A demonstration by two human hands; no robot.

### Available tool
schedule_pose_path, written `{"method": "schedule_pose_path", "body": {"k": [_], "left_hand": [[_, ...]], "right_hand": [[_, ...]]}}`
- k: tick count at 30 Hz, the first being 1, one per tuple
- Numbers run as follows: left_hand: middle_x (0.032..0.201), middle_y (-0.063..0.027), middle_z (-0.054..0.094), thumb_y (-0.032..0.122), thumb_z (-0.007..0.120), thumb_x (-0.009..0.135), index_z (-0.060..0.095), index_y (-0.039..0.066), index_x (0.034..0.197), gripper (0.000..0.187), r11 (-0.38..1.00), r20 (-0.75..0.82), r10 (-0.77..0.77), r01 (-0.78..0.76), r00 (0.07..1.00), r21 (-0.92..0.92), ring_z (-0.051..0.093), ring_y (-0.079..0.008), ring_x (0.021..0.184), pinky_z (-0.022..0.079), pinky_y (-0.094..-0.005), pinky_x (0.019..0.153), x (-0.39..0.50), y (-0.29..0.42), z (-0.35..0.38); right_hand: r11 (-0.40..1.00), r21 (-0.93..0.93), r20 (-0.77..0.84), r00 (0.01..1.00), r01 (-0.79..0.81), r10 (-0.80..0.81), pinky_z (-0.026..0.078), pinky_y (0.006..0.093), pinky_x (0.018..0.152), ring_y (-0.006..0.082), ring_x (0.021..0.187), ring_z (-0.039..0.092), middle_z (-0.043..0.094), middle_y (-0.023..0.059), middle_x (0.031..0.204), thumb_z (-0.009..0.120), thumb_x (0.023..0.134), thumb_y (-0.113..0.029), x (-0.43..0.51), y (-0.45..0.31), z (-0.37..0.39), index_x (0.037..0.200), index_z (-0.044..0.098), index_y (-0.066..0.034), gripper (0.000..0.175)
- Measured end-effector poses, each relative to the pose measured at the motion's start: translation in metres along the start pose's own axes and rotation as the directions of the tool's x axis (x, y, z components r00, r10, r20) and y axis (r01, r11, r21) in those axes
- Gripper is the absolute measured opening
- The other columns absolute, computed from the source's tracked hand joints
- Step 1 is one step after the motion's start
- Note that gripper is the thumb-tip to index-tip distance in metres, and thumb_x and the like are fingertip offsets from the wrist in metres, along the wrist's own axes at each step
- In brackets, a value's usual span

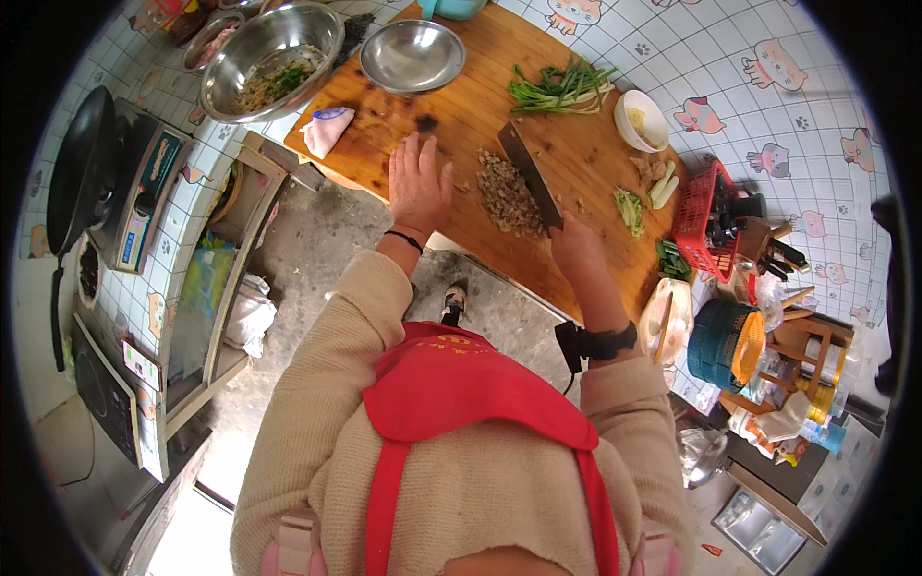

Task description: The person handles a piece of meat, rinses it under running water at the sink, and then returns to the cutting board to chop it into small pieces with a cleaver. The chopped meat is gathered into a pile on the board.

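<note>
My right hand [578, 248] grips the handle of a cleaver [528, 173]. Its broad dark blade stands beside a pile of finely chopped brown food [504, 191] on a wooden board-like worktop [594, 169]. Palm down on the wood, left of the pile, my left hand [419, 180] holds nothing, and its thumb is spread from the fingers. A folded white packet with a blue mark [328, 132] lies farther left. Beyond the cleaver are green onions [562, 88] and a white bowl of minced yellowish food [639, 121]. Chopped pale-green vegetable [629, 212] and white stalk pieces [663, 186] lie to the right.
An empty-looking steel bowl [413, 56] stands at the back, near a larger steel bowl of mixed filling [274, 72]. A wok [79, 173] sits over a stove [148, 191] at left. At right are a red basket [699, 219], a knife block [758, 241] and a teal basket [713, 344].
</note>
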State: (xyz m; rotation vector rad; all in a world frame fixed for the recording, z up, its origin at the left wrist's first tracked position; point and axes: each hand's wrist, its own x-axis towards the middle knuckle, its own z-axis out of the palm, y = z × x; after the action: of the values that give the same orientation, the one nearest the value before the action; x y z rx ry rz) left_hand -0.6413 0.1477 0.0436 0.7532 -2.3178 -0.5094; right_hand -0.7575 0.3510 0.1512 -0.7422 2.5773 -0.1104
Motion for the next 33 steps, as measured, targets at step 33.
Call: {"method": "schedule_pose_path", "body": {"k": [33], "left_hand": [[0.136, -0.0231, 0.037, 0.028, 0.051, 0.09, 0.04, 0.002, 0.13, 0.05, 1.0, -0.04, 0.013, -0.013, 0.999, -0.019, 0.035, -0.0408, 0.125, 0.025, -0.0509, 0.106, -0.001, -0.004, 0.004]], "right_hand": [[0.99, 0.13, -0.073, 0.996, 0.06, -0.051, 0.047, 0.0513, 0.072, 0.0451, 0.084, 0.059, 0.063, 0.0263, 0.086, 0.05, 0.087, -0.023, -0.016, -0.023, 0.008, 0.1, 0.056, -0.0056, 0.023]]}}
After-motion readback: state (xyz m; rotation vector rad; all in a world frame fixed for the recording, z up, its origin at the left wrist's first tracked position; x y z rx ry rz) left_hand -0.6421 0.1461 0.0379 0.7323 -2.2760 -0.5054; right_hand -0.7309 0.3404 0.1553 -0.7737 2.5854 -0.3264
